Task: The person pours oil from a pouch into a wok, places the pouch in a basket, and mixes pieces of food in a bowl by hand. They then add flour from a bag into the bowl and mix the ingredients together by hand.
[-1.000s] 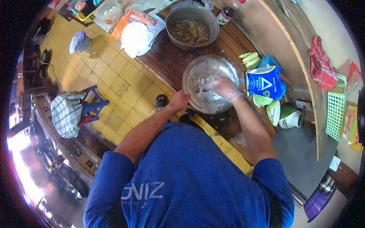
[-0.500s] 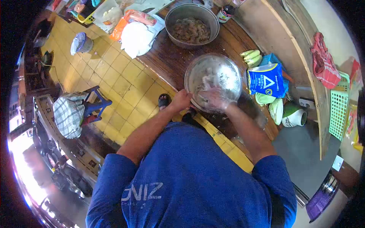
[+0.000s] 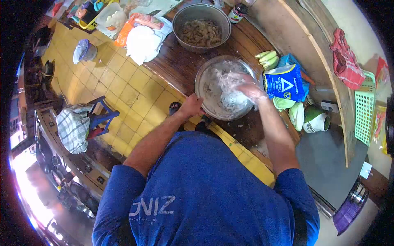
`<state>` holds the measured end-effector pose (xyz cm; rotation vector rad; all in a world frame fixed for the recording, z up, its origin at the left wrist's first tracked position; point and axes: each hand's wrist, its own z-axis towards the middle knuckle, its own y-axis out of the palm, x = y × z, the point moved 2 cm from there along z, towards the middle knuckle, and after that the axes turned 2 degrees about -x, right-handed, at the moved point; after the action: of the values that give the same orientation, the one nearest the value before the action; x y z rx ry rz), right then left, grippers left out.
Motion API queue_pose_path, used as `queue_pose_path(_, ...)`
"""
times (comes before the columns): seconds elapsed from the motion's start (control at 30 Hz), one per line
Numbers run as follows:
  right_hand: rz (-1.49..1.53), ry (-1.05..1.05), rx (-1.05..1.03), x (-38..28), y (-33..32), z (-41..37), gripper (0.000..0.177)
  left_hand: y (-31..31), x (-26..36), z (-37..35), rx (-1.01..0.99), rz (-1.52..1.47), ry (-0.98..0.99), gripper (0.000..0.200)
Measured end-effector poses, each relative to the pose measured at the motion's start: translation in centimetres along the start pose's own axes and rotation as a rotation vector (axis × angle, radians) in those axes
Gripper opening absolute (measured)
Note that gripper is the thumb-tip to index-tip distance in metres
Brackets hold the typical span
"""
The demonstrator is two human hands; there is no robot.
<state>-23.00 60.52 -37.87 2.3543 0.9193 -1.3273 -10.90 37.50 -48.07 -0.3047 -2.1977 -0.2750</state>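
Observation:
A round metal bowl (image 3: 204, 100) holds white flour (image 3: 232, 100), which looks stirred up and smeared by motion. My left hand (image 3: 191, 105) is closed on the near left part of the bowl's rim. Over the right side of the bowl is my right hand (image 3: 251, 89), dusted white. Its fingers are blurred, so I cannot make out whether they hold anything. Beyond the bowl stands a deep grey pot (image 3: 178, 35) with raw shrimp-like pieces (image 3: 201, 33) in it. To the right lies a blue flour packet (image 3: 283, 84).
Pale green vegetables (image 3: 267, 59) and a green-and-white container (image 3: 317, 121) sit along the right side. A dark jar (image 3: 238, 13) stands beside the pot. White and orange bags (image 3: 143, 43) lie at the table's left edge. A blue stool (image 3: 102, 115) stands on the yellow tiles.
My right hand has moved up and right inside the bowl, and the flour there is now tossed into a blurred heap. My left hand stays on the rim. The view has shifted slightly.

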Motion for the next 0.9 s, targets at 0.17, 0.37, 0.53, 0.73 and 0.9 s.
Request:
queue_pose_path(0.17,-0.565,-0.172,0.330,4.1,0.8,-1.8,0.061,0.2,1.1,-0.7,-0.018,-0.064,0.093,0.039)
queue_pose_path(0.37,-1.338,0.074,0.300,4.7,7.0,0.7,0.090,0.0,1.2,-0.6,0.049,0.146,0.057,0.033)
queue_pose_path(0.53,-0.837,0.063,0.444,2.9,3.1,2.5,0.069,-0.5,3.3,-1.6,0.002,0.192,-0.032,0.034)
queue_pose_path(0.73,-0.635,-0.104,0.215,-2.5,0.3,-1.6,0.044,-0.8,-1.9,1.6,0.071,0.094,0.053,0.031)
queue_pose_path(0.9,-0.541,-0.052,0.196,-4.5,-1.1,-2.5,0.044,-0.5,-3.6,2.6,0.091,0.289,0.127,0.030)
